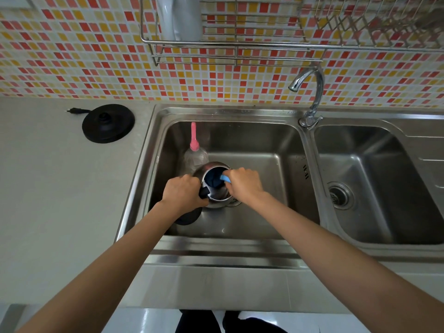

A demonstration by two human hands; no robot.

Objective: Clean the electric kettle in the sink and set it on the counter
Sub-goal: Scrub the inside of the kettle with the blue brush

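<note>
A steel electric kettle (217,199) stands upright in the left sink basin (264,140), its lid open. My left hand (183,193) grips the black handle on the kettle's left side. My right hand (245,185) holds a blue cloth (225,179) at the kettle's mouth, and the cloth reaches down inside the pot. The kettle's black power base (108,123) sits on the grey counter (60,188) to the left of the sink, with its plug lying beside it.
A clear bottle with a pink nozzle (195,152) stands in the basin just behind the kettle. The faucet (312,97) rises between the two basins. The right basin (374,188) has a drain. A wire rack (240,48) hangs on the tiled wall above.
</note>
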